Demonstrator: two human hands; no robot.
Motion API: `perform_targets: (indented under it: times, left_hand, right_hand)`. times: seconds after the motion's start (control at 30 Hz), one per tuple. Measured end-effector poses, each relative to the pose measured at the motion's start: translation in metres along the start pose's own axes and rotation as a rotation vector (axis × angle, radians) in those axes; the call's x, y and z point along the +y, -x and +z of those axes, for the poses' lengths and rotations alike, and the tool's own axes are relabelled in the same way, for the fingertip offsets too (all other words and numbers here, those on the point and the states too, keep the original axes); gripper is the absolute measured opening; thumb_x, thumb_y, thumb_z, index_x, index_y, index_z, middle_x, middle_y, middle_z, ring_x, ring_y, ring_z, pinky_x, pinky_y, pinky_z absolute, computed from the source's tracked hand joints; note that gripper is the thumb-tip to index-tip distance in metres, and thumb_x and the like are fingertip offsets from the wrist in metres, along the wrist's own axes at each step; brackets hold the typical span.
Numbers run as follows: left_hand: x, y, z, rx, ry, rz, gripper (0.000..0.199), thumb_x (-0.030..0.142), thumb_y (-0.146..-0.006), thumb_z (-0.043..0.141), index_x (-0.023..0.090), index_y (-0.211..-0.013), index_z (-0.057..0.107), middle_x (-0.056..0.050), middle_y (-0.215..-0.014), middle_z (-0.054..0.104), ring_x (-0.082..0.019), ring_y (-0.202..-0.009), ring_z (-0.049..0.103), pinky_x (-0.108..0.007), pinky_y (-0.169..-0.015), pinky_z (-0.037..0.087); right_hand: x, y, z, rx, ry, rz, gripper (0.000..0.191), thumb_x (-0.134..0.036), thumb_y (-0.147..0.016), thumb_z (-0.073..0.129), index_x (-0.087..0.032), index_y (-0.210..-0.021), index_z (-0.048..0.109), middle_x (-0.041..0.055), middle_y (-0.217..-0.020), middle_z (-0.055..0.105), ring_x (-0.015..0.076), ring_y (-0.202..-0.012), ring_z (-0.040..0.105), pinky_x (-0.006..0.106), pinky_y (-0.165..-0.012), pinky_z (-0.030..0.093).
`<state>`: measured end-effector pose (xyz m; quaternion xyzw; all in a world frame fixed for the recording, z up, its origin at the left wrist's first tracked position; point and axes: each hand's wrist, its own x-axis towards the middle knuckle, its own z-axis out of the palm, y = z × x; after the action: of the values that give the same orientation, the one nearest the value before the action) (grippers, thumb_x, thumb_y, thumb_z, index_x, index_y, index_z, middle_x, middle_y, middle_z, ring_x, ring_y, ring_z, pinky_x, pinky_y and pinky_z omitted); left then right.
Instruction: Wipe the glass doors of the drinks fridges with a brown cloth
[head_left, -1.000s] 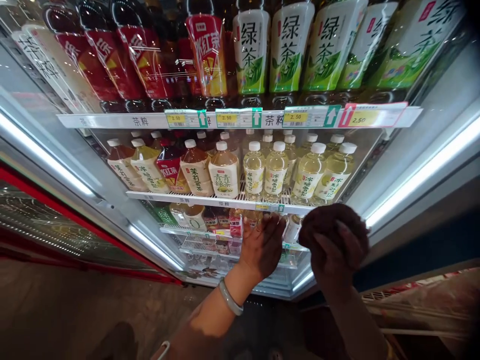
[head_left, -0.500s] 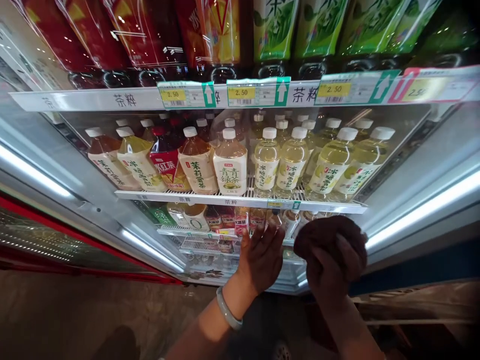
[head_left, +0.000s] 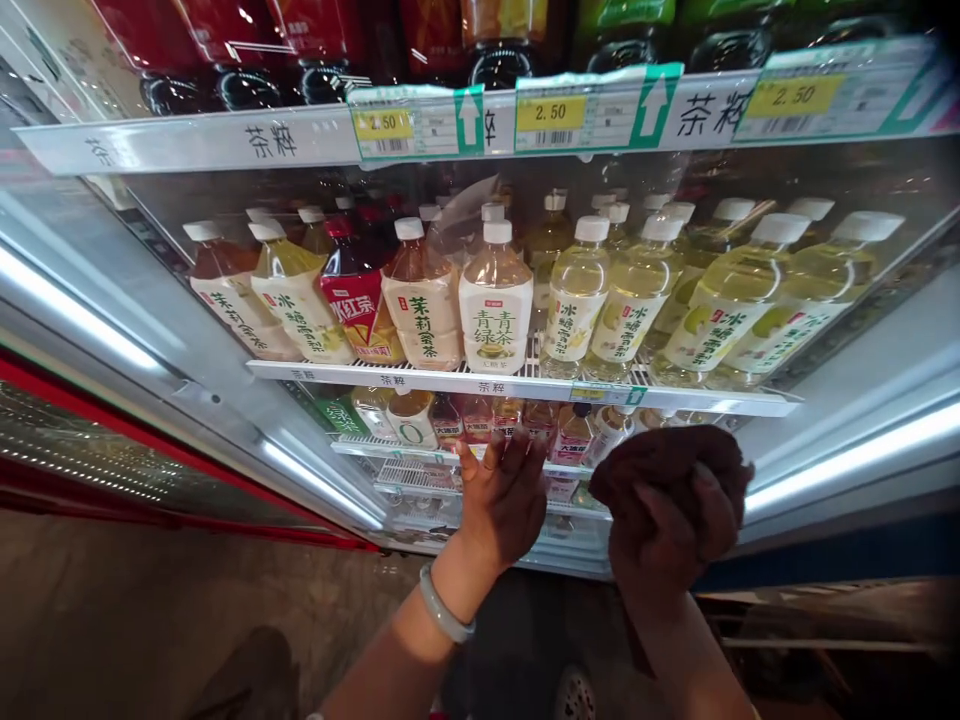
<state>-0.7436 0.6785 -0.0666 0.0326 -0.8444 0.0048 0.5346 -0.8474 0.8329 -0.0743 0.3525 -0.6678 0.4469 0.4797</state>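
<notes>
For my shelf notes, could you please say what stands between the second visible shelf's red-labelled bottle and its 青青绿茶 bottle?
The head view shows one front-row bottle, cream-labelled and white-capped, between them.

The cloth is dark reddish-brown, with an uneven edge. It is crumpled into a compact bundle and gripped in the fingers of the right hand. In view, it appears below the right part of the white-edged shelf; surface contact is indeterminate.
</notes>
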Motion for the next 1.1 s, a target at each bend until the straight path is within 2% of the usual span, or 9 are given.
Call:
perform_targets:
  times: [0.2,0.33,0.43,0.57,0.67,0.77,0.83,1.0,1.1]
  left_hand:
    - [-0.014,0.005,-0.02,-0.072,0.101,0.058,0.08,0.01,-0.093,0.048,0.01,-0.167,0.019,-0.016,-0.168,0.038,-0.021,-0.165,0.007,-0.049,-0.136,0.002]
    - [-0.027,0.007,-0.031,-0.09,0.19,0.093,0.082,0.011,-0.093,0.046,0.013,-0.168,0.014,-0.009,-0.177,0.012,-0.021,-0.166,0.006,-0.045,-0.136,0.001]
    - [-0.03,0.016,-0.03,-0.098,0.243,0.099,0.076,0.026,-0.101,0.041,0.013,-0.169,0.01,-0.01,-0.177,0.008,-0.025,-0.166,0.003,-0.05,-0.134,-0.006]
    - [-0.03,0.023,-0.029,-0.107,0.231,0.126,0.069,0.044,-0.109,0.023,0.014,-0.169,0.01,-0.01,-0.177,0.008,-0.024,-0.166,0.006,-0.05,-0.134,-0.007]
    - [-0.033,0.007,-0.035,-0.015,0.19,0.096,0.069,0.045,-0.109,0.02,0.012,-0.169,0.006,-0.008,-0.178,0.0,-0.021,-0.166,-0.001,-0.046,-0.135,-0.009]
    - [-0.034,-0.015,-0.042,-0.012,0.125,0.064,0.066,0.044,-0.11,0.022,0.019,-0.17,0.007,-0.004,-0.178,-0.002,-0.022,-0.166,-0.005,-0.05,-0.132,-0.017]
    - [-0.033,-0.019,-0.043,-0.068,0.08,0.063,0.066,0.045,-0.11,0.023,0.02,-0.17,0.01,-0.007,-0.177,0.002,-0.023,-0.165,-0.005,-0.053,-0.131,-0.018]
    - [-0.042,0.014,-0.037,-0.095,0.173,0.133,0.081,0.056,-0.105,0.039,0.019,-0.17,0.008,-0.016,-0.177,0.007,-0.03,-0.166,0.004,-0.056,-0.135,-0.003]
    - [-0.048,0.026,-0.041,-0.094,0.207,0.076,0.077,0.06,-0.105,0.033,0.028,-0.17,0.008,-0.015,-0.178,0.002,-0.035,-0.165,0.009,-0.064,-0.133,0.007]
  right_hand:
    - [-0.058,0.01,0.03,-0.045,-0.106,-0.072,0.02,-0.015,-0.087,0.074,-0.025,-0.104,0.068,0.0048,-0.12,0.063,0.0269,-0.143,0.052,0.053,-0.12,0.047]
    - [-0.048,-0.004,0.032,0.063,-0.069,-0.169,0.027,-0.01,-0.079,0.08,-0.023,-0.097,0.065,0.0039,-0.124,0.064,0.0239,-0.133,0.062,0.057,-0.126,0.04]
    - [-0.043,0.02,0.029,0.107,0.029,-0.088,0.034,-0.009,-0.078,0.08,-0.022,-0.103,0.063,0.0093,-0.133,0.062,0.0301,-0.137,0.061,0.066,-0.122,0.041]
    - [-0.072,0.046,0.044,0.014,-0.04,0.004,0.014,-0.03,-0.1,0.059,-0.019,-0.108,0.062,0.0141,-0.13,0.063,0.0279,-0.141,0.057,0.063,-0.12,0.045]
    - [-0.084,0.02,0.057,0.025,-0.196,-0.104,0.023,-0.033,-0.107,0.042,-0.021,-0.103,0.062,0.0093,-0.124,0.067,0.0203,-0.14,0.058,0.058,-0.128,0.036]
    - [-0.074,-0.008,0.058,0.077,-0.209,-0.177,0.007,-0.03,-0.098,0.064,-0.024,-0.1,0.062,0.005,-0.123,0.07,0.0228,-0.144,0.054,0.058,-0.127,0.037]
    - [-0.064,-0.004,0.056,0.121,-0.165,-0.151,0.022,-0.034,-0.09,0.076,-0.024,-0.104,0.063,0.007,-0.13,0.069,0.0272,-0.142,0.057,0.061,-0.125,0.04]
    - [-0.078,0.05,0.071,0.084,-0.263,-0.031,0.03,-0.03,-0.104,0.049,-0.02,-0.13,0.058,0.0131,-0.139,0.065,0.0238,-0.142,0.058,0.055,-0.126,0.042]
    - [-0.095,0.044,0.082,0.064,-0.325,-0.065,0.039,-0.036,-0.109,0.034,-0.019,-0.136,0.056,0.013,-0.137,0.067,0.0238,-0.143,0.057,0.058,-0.13,0.036]
